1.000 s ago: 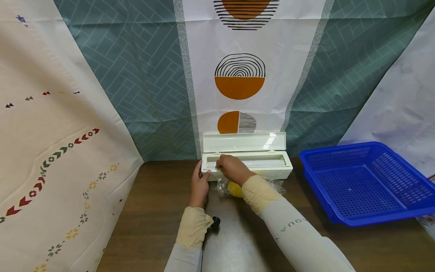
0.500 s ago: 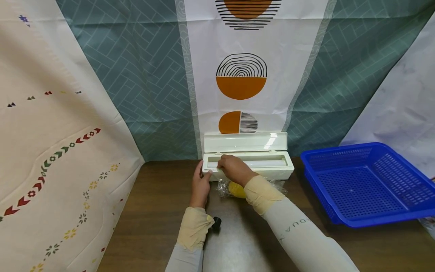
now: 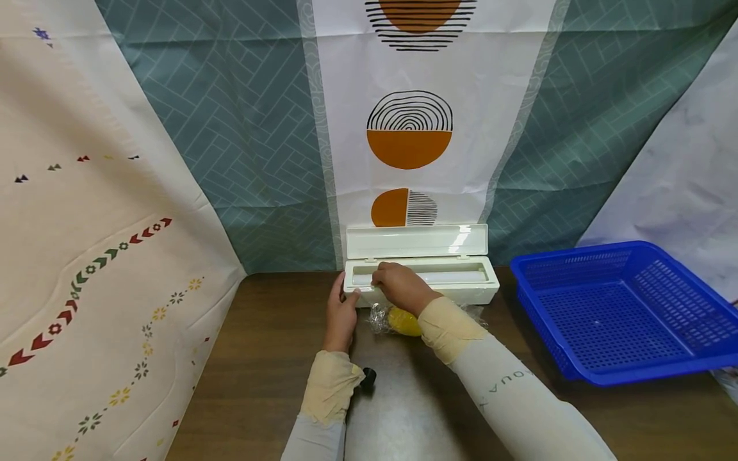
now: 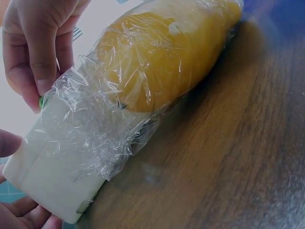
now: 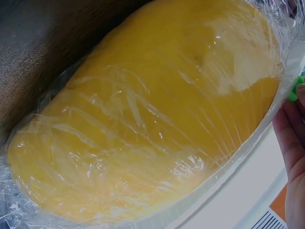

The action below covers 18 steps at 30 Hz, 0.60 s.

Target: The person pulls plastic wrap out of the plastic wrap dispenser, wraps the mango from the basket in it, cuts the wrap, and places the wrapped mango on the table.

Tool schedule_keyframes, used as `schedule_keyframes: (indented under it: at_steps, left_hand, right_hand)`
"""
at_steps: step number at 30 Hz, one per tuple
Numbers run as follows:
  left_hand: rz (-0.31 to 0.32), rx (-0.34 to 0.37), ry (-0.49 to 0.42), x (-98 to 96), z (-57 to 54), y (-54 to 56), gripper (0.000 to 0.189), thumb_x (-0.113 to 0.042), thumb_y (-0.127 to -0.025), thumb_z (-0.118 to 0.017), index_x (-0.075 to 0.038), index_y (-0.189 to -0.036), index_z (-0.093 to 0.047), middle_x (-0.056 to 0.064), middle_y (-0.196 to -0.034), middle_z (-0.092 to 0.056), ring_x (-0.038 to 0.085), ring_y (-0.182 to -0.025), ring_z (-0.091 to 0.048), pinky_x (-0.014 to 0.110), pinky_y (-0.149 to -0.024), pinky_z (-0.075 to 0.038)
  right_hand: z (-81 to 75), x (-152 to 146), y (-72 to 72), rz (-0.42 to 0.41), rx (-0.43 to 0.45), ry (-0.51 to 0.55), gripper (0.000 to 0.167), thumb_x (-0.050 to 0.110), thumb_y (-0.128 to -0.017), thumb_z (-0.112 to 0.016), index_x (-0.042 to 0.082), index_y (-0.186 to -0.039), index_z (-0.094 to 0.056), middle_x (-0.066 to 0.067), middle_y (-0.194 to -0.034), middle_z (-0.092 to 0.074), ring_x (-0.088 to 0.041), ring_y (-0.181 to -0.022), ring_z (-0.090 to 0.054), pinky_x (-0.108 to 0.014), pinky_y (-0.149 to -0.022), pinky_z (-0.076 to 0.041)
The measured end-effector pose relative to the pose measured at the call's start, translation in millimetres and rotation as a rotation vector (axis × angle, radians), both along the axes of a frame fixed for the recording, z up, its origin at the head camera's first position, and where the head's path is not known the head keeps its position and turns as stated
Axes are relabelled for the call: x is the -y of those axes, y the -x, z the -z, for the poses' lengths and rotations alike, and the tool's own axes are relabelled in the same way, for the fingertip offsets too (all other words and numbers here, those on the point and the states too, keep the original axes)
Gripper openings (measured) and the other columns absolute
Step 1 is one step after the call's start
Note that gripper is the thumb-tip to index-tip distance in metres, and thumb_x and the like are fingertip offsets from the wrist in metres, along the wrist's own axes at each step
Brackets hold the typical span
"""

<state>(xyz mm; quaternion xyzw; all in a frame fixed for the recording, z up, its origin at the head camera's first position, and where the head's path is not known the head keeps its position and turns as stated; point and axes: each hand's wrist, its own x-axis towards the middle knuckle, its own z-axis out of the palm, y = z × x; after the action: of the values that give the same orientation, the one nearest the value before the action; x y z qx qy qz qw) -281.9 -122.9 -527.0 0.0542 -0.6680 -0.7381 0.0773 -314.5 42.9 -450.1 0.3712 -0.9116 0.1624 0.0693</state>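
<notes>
Here, left hand [image 3: 341, 314] gripped the box [image 3: 461, 296] at its left end, right hand [image 3: 398, 286] pinched what seemed a green slider [image 5: 295, 91], wrapped fruit [image 3: 405, 322] lay just before the box, on the table [image 3: 277, 358].

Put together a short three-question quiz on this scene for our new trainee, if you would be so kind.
1. True or false: the lid of the white box stands open.
2. Where is the film-wrapped yellow item? A) in the blue basket; B) on the table, in front of the box; C) on top of the lid.
3. Fill the gap: the ____ hand pinches the small green piece at the box's front edge.

Key: 1. True. 2. B. 3. Right; it is the right hand.
</notes>
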Motion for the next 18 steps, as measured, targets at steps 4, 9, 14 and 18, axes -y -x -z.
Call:
schedule_keyframes:
  at_steps: [4, 9, 14, 18]
  left_hand:
    - [-0.004, 0.006, 0.007, -0.4, -1.7, -1.9, 0.063, -0.01, -0.106, -0.057, -0.009, -0.163, -0.031, 0.019, -0.161, -0.04, 0.033, -0.143, -0.044, 0.05, -0.111, -0.04]
    - [-0.011, 0.016, 0.025, -0.6, -1.7, -2.3, 0.062, -0.01, -0.106, -0.057, -0.011, -0.163, -0.033, 0.017, -0.16, -0.042, 0.032, -0.143, -0.045, 0.049, -0.111, -0.04]
    - [-0.008, 0.009, 0.017, -0.5, -1.7, -1.7, 0.061, -0.011, -0.106, -0.057, -0.011, -0.163, -0.033, 0.017, -0.159, -0.043, 0.032, -0.142, -0.046, 0.049, -0.111, -0.04]
    - [-0.006, 0.012, 0.01, -0.7, -2.5, -2.5, 0.062, -0.01, -0.106, -0.057, -0.012, -0.163, -0.033, 0.016, -0.16, -0.043, 0.031, -0.142, -0.046, 0.049, -0.111, -0.04]
  right_hand:
    - [0.2, -1.3, 0.0, 0.005, 0.02, -0.002, 0.012, 0.006, -0.101, -0.067, 0.004, -0.108, -0.076, -0.007, -0.099, -0.067, -0.023, -0.093, -0.069, -0.036, -0.085, -0.057]
    - [1.6, -3.0, 0.8, 0.011, 0.029, -0.004, 0.013, 0.006, -0.101, -0.066, 0.004, -0.109, -0.076, -0.008, -0.1, -0.068, -0.023, -0.095, -0.069, -0.035, -0.086, -0.058]
    - [2.1, -5.1, 0.9, 0.008, 0.022, 0.019, 0.012, 0.004, -0.1, -0.067, 0.004, -0.108, -0.076, -0.008, -0.101, -0.068, -0.024, -0.095, -0.07, -0.035, -0.087, -0.058]
    - [1.1, -6.9, -0.4, 0.001, 0.014, 0.03, 0.012, 0.003, -0.1, -0.067, 0.003, -0.108, -0.076, -0.009, -0.102, -0.068, -0.024, -0.096, -0.07, -0.036, -0.087, -0.058]
